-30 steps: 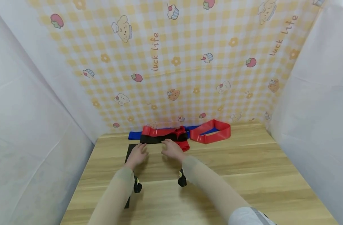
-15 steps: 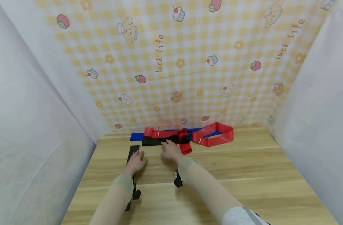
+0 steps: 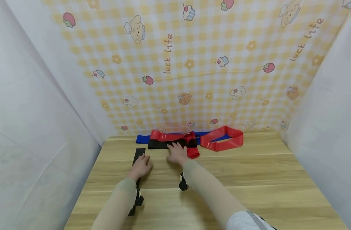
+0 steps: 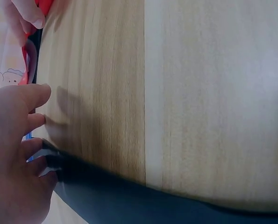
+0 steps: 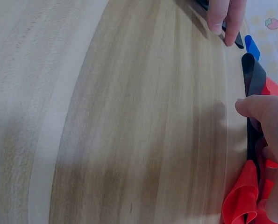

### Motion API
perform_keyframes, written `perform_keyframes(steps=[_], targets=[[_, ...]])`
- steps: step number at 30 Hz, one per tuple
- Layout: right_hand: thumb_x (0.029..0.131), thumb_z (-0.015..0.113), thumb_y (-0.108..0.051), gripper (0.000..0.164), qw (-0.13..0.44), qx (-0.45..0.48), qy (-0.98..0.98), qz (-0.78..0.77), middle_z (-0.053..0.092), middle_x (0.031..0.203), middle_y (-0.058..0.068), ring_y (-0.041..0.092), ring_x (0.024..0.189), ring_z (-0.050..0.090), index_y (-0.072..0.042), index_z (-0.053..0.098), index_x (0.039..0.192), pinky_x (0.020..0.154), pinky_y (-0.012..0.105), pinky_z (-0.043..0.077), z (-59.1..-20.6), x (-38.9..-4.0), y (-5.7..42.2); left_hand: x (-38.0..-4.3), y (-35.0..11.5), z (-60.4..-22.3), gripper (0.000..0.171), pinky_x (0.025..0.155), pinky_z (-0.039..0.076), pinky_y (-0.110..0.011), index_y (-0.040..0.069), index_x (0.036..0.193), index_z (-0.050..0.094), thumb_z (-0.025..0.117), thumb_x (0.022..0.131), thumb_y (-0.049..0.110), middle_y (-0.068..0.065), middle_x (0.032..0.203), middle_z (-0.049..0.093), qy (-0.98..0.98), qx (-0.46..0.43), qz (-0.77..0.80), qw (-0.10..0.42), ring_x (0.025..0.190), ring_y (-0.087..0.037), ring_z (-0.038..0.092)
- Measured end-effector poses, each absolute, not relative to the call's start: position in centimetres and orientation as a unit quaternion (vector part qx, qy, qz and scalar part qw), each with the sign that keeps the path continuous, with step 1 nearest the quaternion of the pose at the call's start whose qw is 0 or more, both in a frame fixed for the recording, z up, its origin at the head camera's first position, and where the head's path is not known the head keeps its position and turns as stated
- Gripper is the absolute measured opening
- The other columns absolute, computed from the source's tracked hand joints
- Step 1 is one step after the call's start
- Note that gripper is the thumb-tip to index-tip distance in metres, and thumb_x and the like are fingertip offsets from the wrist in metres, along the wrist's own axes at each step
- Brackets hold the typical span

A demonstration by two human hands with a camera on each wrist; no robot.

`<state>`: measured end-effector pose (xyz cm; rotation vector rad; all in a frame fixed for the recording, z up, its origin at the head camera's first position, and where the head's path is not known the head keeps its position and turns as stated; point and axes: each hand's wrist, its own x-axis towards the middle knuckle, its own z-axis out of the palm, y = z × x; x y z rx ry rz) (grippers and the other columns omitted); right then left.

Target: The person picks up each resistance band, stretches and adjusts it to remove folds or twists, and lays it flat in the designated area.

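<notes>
Several flat stretchy loop bands lie on a wooden table. A long black band (image 3: 139,152) runs front to back at the left. My left hand (image 3: 141,166) is over it with fingers loosely bent; in the left wrist view the fingertips come right at the edge of this dark band (image 4: 129,186). Another black band (image 3: 157,144) lies crosswise at the back. My right hand (image 3: 177,155) reaches to its near edge, fingers spread and relaxed, thumb (image 5: 251,106) pointing out. Beside that hand, a red band's curled end (image 3: 194,152) sticks out toward me.
A red band (image 3: 169,137) lies behind the crosswise black one, and a blue band (image 3: 142,139) under them along the wall. At the back right a red loop (image 3: 234,140) stands on edge. A checked cloth (image 3: 192,80) hangs behind; white cloth (image 3: 43,127) closes the sides.
My left hand has drawn slightly toward me along the left black band. My right hand stays by the crosswise black band. The head view has shifted a little.
</notes>
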<state>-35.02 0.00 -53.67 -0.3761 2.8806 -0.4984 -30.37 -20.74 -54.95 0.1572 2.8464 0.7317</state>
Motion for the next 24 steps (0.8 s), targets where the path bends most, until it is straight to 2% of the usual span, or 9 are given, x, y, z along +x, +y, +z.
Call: perform_keyframes(steps=[8, 15, 20, 24], targets=[[0.088, 0.064, -0.031, 0.065, 0.108, -0.128, 0.971, -0.167, 0.032, 0.154, 0.009, 0.035, 0.143, 0.021, -0.027, 0.041, 0.148, 0.108, 0.063, 0.019, -54.1, -35.5, 0.4, -30.2, -20.6, -54.7, 0.053, 0.111, 0.019, -0.058, -0.008, 0.140, 0.042, 0.055, 0.097, 0.020, -0.033, 0.150, 0.024, 0.960, 0.052, 0.256, 0.102, 0.139, -0.050, 0.018], [0.085, 0.065, -0.031, 0.066, 0.103, -0.121, 0.975, -0.154, 0.034, 0.154, 0.002, 0.034, 0.144, 0.019, -0.023, 0.043, 0.147, 0.108, 0.064, 0.016, -54.6, -35.3, 0.3, -30.1, -20.5, -55.1, 0.056, 0.111, 0.019, -0.059, -0.006, 0.142, 0.042, 0.058, 0.096, 0.023, -0.031, 0.152, 0.023, 0.958, 0.050, 0.263, 0.105, 0.140, -0.048, 0.016], [0.091, 0.061, -0.037, 0.062, 0.105, -0.118, 0.973, -0.168, 0.034, 0.154, 0.000, 0.033, 0.143, 0.022, -0.018, 0.043, 0.147, 0.109, 0.064, 0.016, -53.9, -35.6, 0.3, -30.1, -20.7, -55.0, 0.056, 0.111, 0.019, -0.058, -0.006, 0.141, 0.043, 0.058, 0.096, 0.024, -0.031, 0.151, 0.024, 0.956, 0.056, 0.268, 0.105, 0.140, -0.049, 0.017], [0.096, 0.058, -0.038, 0.056, 0.102, -0.116, 0.954, -0.258, 0.036, 0.153, 0.002, 0.031, 0.139, 0.032, -0.014, 0.046, 0.145, 0.108, 0.063, 0.022, -52.6, -36.2, 0.6, -30.4, -21.1, -54.6, 0.050, 0.110, 0.021, -0.059, -0.010, 0.136, 0.047, 0.057, 0.096, 0.019, -0.034, 0.148, 0.027, 0.954, 0.065, 0.277, 0.098, 0.138, -0.050, 0.021]])
